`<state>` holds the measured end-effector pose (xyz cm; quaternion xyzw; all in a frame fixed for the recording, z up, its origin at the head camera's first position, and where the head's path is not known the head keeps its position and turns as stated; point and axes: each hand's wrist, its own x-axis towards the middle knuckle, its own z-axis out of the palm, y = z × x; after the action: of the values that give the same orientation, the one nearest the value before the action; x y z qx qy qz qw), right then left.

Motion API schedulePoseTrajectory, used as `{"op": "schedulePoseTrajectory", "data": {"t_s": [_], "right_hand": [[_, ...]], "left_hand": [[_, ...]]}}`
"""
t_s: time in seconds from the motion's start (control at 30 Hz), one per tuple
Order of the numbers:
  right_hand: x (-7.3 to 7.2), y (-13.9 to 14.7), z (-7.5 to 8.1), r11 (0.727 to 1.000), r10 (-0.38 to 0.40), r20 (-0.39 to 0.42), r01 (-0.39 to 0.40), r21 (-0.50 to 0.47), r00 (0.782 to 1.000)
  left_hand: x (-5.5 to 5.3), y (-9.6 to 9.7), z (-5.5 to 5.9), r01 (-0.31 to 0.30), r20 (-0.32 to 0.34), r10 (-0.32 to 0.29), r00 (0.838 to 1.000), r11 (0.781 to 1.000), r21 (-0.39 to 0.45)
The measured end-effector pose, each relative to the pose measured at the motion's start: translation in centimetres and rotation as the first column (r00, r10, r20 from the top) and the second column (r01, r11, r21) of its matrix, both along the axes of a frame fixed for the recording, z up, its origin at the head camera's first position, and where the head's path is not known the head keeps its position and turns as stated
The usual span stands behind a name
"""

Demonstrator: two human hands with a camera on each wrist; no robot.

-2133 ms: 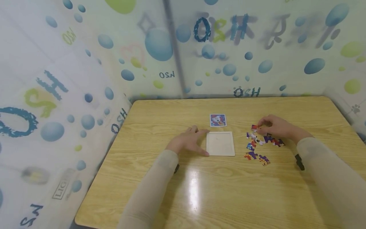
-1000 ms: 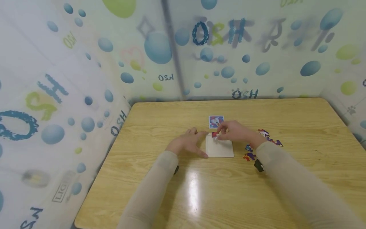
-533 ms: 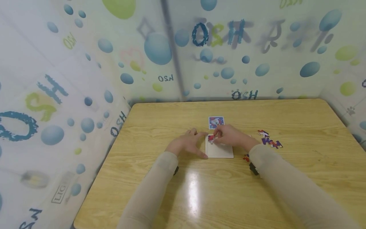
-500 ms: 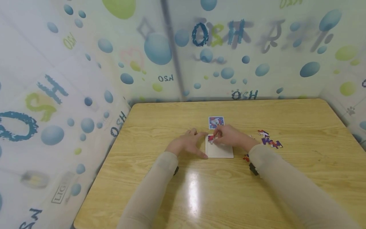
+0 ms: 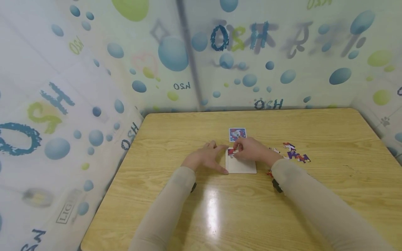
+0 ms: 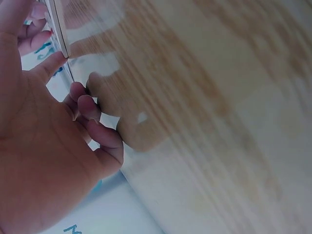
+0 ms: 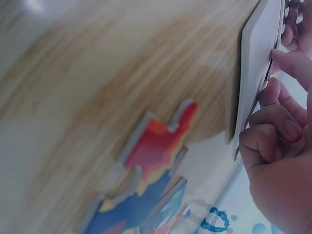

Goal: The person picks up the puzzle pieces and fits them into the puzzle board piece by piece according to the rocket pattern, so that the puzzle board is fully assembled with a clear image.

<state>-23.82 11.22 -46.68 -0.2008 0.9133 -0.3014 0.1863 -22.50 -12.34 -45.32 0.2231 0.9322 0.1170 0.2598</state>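
Observation:
A white square puzzle tray (image 5: pixel 243 167) lies flat mid-table. Thumb and index finger of my left hand (image 5: pixel 205 157) are spread along its left edge, touching near the two corners; the left wrist view shows the other fingers bent on the tabletop. My right hand (image 5: pixel 250 150) reaches over the tray, pinching a red and purple puzzle piece (image 5: pixel 230 152) at the upper left corner. Fingertips hide part of that piece. Loose puzzle pieces (image 5: pixel 292 154) lie right of the tray, some behind the right forearm. In the right wrist view, a red and blue piece (image 7: pixel 151 151) is close.
A small picture card (image 5: pixel 237 132) with a white cartoon figure lies just behind the tray. The wooden table (image 5: pixel 176 132) meets patterned walls (image 5: pixel 204 80) at the back and left. A dark wrist device (image 5: pixel 277 185) sits under the right sleeve.
The right hand took a piece from the loose pile and carried it left to the tray's upper left corner. Lately it has shifted only slightly there. The left hand stayed at the tray.

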Motion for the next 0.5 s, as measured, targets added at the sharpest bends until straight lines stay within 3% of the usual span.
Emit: {"op": "schedulePoseTrajectory", "data": {"t_s": [0.5], "right_hand": [[-0.21, -0.21, 0.5, 1.0, 0.001, 0.015, -0.001, 0.008, 1.0]], "left_hand": [[-0.06, -0.2, -0.27, 0.0, 0.006, -0.001, 1.0, 1.0, 0.017]]}}
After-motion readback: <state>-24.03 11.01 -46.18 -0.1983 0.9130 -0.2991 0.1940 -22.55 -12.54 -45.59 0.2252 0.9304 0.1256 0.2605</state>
